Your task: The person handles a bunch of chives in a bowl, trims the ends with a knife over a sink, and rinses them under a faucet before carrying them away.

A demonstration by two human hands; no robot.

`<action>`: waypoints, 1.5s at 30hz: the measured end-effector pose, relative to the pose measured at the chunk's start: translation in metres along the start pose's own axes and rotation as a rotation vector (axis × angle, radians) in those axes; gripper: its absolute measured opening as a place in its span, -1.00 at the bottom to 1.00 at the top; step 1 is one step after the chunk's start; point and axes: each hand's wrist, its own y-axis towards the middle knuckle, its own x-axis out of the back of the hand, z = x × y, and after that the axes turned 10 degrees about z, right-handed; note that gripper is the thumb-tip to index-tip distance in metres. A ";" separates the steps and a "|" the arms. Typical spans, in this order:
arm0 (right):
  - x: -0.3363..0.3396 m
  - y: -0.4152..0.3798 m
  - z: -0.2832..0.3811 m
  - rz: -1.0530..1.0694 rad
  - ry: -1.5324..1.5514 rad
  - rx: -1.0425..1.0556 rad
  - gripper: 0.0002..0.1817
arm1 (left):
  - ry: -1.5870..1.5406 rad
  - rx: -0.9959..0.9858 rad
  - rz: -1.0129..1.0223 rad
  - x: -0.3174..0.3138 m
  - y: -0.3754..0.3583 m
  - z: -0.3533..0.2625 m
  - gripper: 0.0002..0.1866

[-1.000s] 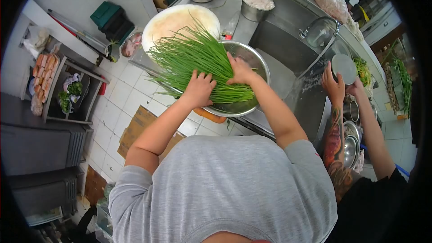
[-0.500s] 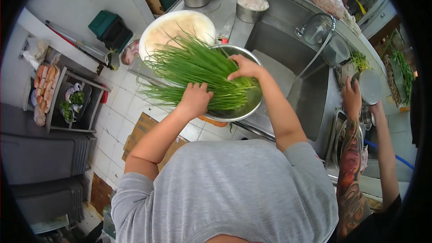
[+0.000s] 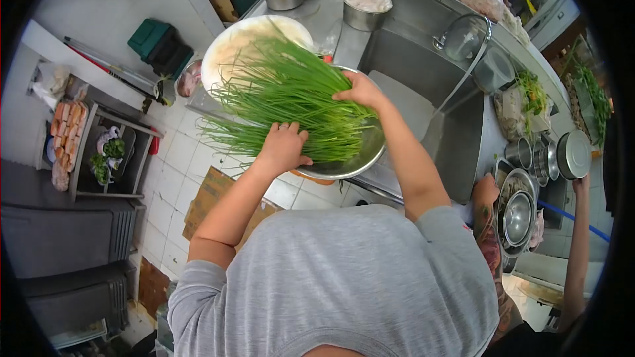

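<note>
A big bunch of long green chives (image 3: 297,99) lies across a metal colander (image 3: 367,165), the leaf ends hanging over its left rim. My right hand (image 3: 364,90) grips the chives at the upper right, thumb on top of the stems. On the lower left side of the bunch, my left hand (image 3: 284,147) is curled over the leaves, with its fingertips partly buried in them. Behind the leaves sits a large round white basin (image 3: 221,53), partly covered by them. Most of the colander's inside is hidden under the chives.
A steel sink (image 3: 456,139) with a running hose (image 3: 463,82) is to the right. Two metal pots of pale meat, including one pot (image 3: 365,20), stand at the back. A co-worker's hand (image 3: 582,185) holds a round lidded container (image 3: 574,154) near metal bowls (image 3: 518,217).
Both my hands stay on the chives, and the bunch has shifted slightly. The co-worker's arms have moved apart, one lower and one carrying the round container to the right, uncovering the bowls.
</note>
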 end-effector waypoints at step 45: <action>-0.105 -0.073 0.014 0.046 -0.820 0.283 -0.42 | -0.511 -0.035 -0.474 0.001 -0.070 -0.045 -0.84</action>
